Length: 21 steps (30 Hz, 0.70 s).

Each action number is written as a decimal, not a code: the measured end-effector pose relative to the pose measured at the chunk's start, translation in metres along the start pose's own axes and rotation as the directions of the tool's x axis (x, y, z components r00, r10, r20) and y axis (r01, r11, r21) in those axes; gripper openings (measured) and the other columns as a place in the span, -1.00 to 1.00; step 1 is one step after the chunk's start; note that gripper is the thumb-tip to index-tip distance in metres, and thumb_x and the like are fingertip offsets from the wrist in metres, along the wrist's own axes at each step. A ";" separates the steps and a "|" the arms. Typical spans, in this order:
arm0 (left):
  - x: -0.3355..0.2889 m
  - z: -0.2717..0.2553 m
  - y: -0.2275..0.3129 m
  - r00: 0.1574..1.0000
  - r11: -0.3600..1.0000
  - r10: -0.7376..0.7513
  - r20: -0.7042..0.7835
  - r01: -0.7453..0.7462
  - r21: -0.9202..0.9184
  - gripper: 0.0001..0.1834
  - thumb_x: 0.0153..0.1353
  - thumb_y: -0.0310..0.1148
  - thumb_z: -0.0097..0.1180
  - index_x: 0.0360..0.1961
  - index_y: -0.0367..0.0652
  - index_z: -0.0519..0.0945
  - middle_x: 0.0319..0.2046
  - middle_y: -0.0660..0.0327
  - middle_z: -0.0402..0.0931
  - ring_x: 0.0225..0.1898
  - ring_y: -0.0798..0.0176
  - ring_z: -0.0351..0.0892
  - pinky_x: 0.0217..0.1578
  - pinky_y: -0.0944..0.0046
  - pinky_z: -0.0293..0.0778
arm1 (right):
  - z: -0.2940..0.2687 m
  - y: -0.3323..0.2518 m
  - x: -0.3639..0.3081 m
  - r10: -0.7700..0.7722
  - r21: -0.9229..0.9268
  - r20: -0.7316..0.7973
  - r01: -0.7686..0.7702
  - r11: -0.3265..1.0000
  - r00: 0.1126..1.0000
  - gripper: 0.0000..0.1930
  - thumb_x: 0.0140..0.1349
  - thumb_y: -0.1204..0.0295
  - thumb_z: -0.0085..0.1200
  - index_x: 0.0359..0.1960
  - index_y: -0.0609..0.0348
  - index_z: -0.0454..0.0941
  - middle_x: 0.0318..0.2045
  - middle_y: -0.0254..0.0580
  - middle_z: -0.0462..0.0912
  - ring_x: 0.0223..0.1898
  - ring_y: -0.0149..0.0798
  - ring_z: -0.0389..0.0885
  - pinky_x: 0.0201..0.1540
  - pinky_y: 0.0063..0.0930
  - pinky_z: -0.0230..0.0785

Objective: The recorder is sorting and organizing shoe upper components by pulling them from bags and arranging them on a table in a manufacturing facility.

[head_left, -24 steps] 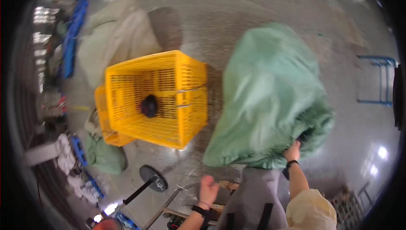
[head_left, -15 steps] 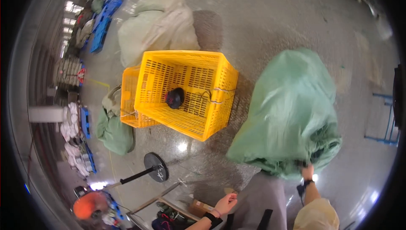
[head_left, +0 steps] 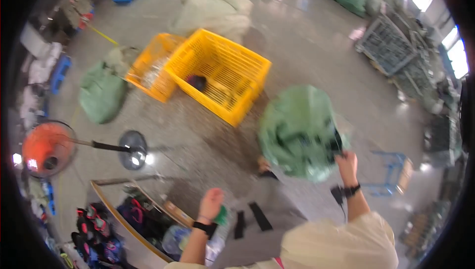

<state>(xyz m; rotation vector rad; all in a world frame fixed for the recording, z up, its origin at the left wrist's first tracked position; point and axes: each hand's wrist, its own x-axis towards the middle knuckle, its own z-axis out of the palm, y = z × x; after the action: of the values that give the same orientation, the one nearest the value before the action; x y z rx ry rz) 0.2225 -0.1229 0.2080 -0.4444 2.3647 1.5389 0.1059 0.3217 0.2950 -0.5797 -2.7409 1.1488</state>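
My right hand (head_left: 347,162) is closed on the edge of a large green woven sack (head_left: 297,130). The sack stands on the floor in front of me, its dark, crumpled opening facing my right hand. A black wristband and a small dark device on a cord hang at that wrist. Away from the sack, to the left, my left hand (head_left: 212,203) is raised with curled fingers and looks blurred. Nothing shows in it. Beyond it, a yellow plastic crate (head_left: 247,64) holds a dark, round item (head_left: 197,82) whose kind I cannot make out.
A second yellow crate (head_left: 143,71) stands left of the first. Pale sack (head_left: 215,12) and smaller green sack (head_left: 101,93) rest behind and left. An orange fan (head_left: 48,148) on a round-based stand, a wood-edged table (head_left: 136,234) with colourful items, and a blue frame cart (head_left: 388,172) stand nearby.
The view has swung right and tilted. The green sack now looks lower and more bunched, its opening turned upward. My right hand stays on its edge; my left hand has come up.
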 end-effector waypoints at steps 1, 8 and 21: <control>-0.026 -0.011 -0.013 0.996 0.991 -0.050 -0.073 0.041 -0.126 -0.77 0.10 -0.43 0.04 -0.19 -0.22 0.46 -0.28 0.14 0.53 -0.21 0.25 0.53 -0.20 0.29 0.43 | -0.015 -0.018 -0.003 -0.020 0.061 -0.001 0.020 0.998 1.000 -0.87 -0.20 0.51 0.06 -0.70 0.30 0.36 -0.79 -0.37 0.30 -0.68 -0.49 0.21 -0.64 -0.49 0.05; -0.050 0.025 0.076 0.707 0.757 0.631 0.320 -0.651 -0.057 -0.47 0.01 -0.41 0.14 0.06 -0.21 0.32 0.08 0.13 0.32 0.19 0.03 0.16 0.16 0.13 0.12 | -0.016 -0.087 -0.048 0.056 0.511 0.047 -0.072 0.857 0.997 -0.76 -0.18 0.60 0.08 -0.75 0.07 0.24 -0.74 -0.53 0.24 -0.69 -0.60 0.18 -0.67 -0.61 -0.01; 0.078 0.154 0.190 0.086 0.285 0.469 0.879 -0.957 -0.059 -0.43 -0.16 -0.57 0.00 -0.04 0.19 0.49 0.10 0.22 0.29 0.18 0.02 0.16 0.04 0.17 0.35 | 0.046 -0.047 -0.149 -0.198 0.101 0.352 0.174 0.980 0.915 -0.79 -0.28 0.35 0.10 -0.71 0.25 0.39 -0.73 -0.03 0.44 -0.63 0.04 0.43 -0.54 -0.24 0.28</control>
<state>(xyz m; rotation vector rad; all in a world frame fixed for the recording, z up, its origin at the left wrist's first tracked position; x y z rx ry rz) 0.0856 0.0839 0.2746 1.6499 2.0279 0.7449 0.2176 0.2038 0.3019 -0.0970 -2.9549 1.4138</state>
